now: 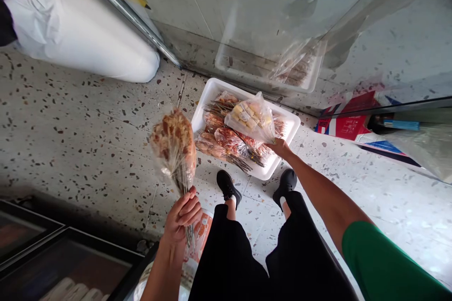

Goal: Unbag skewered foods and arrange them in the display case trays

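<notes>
In my left hand (183, 216) I grip a bundle of meat skewers (174, 143) by its sticks; clear plastic wraps the meat, which points up and away from me. My right hand (280, 148) pinches the gathered end of a clear plastic bag of pale yellow chunks (250, 117). That bag rests over other bagged skewers (229, 141) in a white tray (273, 162) on the floor. The skewers in the tray hold reddish meat, and their dark sticks poke out of the plastic.
A shiny glass or metal panel (247, 4) behind the tray reflects it. A large white roll (106, 33) lies at upper left. Red and blue cardboard (348, 122) sits at right. Dark-framed cabinets (70, 254) are at lower left. My shoes (228, 183) stand close to the tray.
</notes>
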The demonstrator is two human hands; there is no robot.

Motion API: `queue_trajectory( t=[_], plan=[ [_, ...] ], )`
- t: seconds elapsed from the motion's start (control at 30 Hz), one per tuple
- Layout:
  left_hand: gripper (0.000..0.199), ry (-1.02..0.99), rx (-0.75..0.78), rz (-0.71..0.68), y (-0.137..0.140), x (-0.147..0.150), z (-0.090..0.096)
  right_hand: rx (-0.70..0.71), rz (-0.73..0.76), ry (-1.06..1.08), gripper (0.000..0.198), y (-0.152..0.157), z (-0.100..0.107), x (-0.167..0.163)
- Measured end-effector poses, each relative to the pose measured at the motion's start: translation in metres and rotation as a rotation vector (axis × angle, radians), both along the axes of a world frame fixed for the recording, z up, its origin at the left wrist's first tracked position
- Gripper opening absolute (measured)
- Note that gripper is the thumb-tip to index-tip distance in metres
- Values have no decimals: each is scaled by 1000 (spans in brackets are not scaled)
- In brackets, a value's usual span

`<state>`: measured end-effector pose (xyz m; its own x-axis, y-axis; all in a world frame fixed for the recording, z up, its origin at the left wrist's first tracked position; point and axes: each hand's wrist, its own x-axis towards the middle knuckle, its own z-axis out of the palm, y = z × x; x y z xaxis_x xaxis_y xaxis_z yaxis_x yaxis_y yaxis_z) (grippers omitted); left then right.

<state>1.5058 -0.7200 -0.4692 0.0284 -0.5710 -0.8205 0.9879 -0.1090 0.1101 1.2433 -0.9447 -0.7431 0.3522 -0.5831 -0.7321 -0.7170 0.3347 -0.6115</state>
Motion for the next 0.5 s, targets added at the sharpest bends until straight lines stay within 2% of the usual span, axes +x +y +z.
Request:
queue_trajectory(
  t=[0.1, 0.2, 0.3, 0.5],
  plan=[
    [10, -120, 24, -25, 17, 5, 16, 5, -9, 20, 57, 0, 4, 2],
    [12, -195, 81, 22, 27, 3, 26, -2, 20, 62, 55, 0, 7, 6],
    [15, -192, 126, 56, 36, -1, 33, -24, 126, 147, 49, -2, 5, 8],
    [15, -132, 213, -20, 58, -14, 34, -72, 367, 278, 52, -14, 2, 1]
  ],
)
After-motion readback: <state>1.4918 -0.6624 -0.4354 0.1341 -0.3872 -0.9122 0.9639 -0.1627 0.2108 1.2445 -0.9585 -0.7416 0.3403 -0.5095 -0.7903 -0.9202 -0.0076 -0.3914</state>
